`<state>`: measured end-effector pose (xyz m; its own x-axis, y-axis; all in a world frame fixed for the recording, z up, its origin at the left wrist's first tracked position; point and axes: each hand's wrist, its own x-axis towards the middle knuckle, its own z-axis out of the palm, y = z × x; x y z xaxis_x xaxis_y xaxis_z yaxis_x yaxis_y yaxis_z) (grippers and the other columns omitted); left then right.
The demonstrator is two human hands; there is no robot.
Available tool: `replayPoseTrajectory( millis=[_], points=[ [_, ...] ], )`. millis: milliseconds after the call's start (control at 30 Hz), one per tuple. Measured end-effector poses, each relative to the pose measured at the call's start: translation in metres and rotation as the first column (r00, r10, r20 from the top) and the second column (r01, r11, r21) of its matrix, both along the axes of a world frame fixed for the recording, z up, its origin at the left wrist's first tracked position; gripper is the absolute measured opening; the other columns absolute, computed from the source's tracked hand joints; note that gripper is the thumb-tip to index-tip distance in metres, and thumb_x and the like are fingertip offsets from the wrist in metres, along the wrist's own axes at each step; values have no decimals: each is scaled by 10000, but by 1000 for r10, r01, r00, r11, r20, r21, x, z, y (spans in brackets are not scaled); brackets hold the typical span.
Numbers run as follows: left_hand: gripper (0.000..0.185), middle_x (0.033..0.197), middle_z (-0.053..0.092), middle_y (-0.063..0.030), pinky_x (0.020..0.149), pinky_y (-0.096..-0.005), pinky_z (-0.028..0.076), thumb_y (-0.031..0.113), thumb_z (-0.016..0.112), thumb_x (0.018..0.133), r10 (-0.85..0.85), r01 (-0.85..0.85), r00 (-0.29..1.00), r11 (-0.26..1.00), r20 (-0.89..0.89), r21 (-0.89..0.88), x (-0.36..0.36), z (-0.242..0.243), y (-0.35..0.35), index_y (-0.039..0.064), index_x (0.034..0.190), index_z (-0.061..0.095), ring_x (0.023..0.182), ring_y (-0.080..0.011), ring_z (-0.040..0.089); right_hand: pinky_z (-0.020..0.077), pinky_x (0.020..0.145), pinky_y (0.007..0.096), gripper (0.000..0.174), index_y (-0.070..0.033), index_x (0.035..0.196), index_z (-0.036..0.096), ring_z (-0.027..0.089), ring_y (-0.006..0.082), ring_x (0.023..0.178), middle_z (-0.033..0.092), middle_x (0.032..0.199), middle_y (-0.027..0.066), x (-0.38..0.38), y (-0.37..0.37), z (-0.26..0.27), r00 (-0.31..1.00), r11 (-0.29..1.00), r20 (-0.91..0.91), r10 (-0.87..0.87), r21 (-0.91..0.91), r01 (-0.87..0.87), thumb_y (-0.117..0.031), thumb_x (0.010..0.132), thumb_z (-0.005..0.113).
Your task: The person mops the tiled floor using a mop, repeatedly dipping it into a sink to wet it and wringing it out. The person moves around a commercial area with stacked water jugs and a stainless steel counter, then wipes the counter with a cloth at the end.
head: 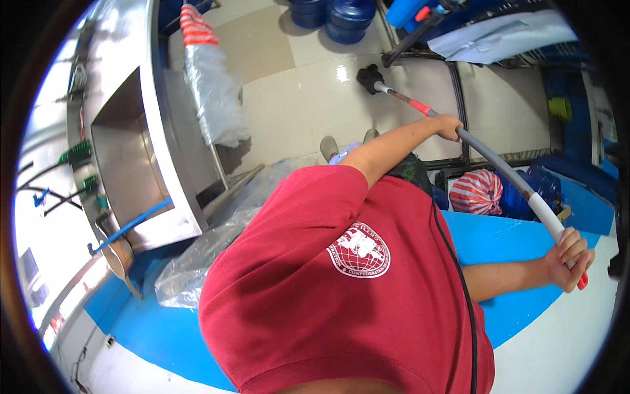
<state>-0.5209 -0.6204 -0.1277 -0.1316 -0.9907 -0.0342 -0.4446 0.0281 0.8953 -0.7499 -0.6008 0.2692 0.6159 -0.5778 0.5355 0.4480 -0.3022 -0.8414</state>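
Note:
My left hand [449, 127] grips the grey pole of a mop [492, 152] partway along it, below a red collar on the pole. My right hand [571, 260] is closed around the pole's white upper end, with the red tip showing below the fingers. The pole slants across the view to a dark mop head [370, 79] on the shiny tiled floor [330, 93]. My left arm crosses in front of my red shirt [295, 266]. My shoes [329, 147] show beyond the shirt, partly hidden by it.
Blue water jugs [350, 19] stand on the floor ahead. At left are a stainless-steel sink [170, 147] and an upright object wrapped in clear plastic [211, 88]. A black metal frame [458, 108] edges the floor at right, near a red-and-white striped bag [476, 192] and more jugs.

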Motion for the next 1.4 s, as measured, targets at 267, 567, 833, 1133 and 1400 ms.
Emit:
replayPoseTrajectory(
  millis=[267, 567, 833, 1133, 1400],
  points=[
    [320, 946, 682, -177, 827, -451, 499, 300, 677, 729, -220, 223, 975, 969, -40, 105, -85, -14, -41, 89, 968, 686, 929, -354, 643, 473, 548, 345, 303, -82, 585, 447, 471, 156, 447, 467, 498, 46, -31, 2, -1, 961, 933, -274, -32, -354, -69, -174, 810, 628],
    [209, 870, 589, -208, 830, -481, 438, 120, 619, 671, -79, 79, 996, 997, -33, -25, -142, -61, -112, 35, 858, 580, 951, -404, 551, 473, 492, 215, 314, -94, 643, 532, 494, 83, 399, 530, 495, -5, -55, -136, -46, 837, 830, 62, 543, -191, -525, -226, 771, 787],
    [251, 845, 558, -247, 829, -485, 419, 104, 641, 678, 181, -204, 962, 974, -206, -99, -188, -4, -185, -9, 873, 530, 904, -439, 488, 371, 395, 175, 267, -141, 634, 494, 430, 33, 356, 495, 468, -66, -117, -155, -25, 974, 968, 176, -143, -178, 175, -206, 798, 695],
    [506, 952, 682, -191, 813, -430, 537, 238, 663, 613, -308, 295, 940, 950, 145, 105, -224, 17, -291, 92, 1098, 683, 945, -343, 650, 336, 451, 250, 250, -94, 620, 442, 385, 109, 400, 408, 474, 5, -185, -172, -45, 838, 816, 101, -537, -190, 546, -200, 822, 542],
    [456, 989, 663, -190, 908, -440, 491, 226, 652, 618, -201, 174, 976, 952, 88, 252, -231, -28, -288, 94, 1053, 689, 1035, -344, 597, 389, 321, 284, 456, -57, 635, 456, 403, 129, 341, 416, 460, 8, -206, -236, -86, 573, 633, 276, -771, 242, 735, -380, 950, 526]
  ],
)
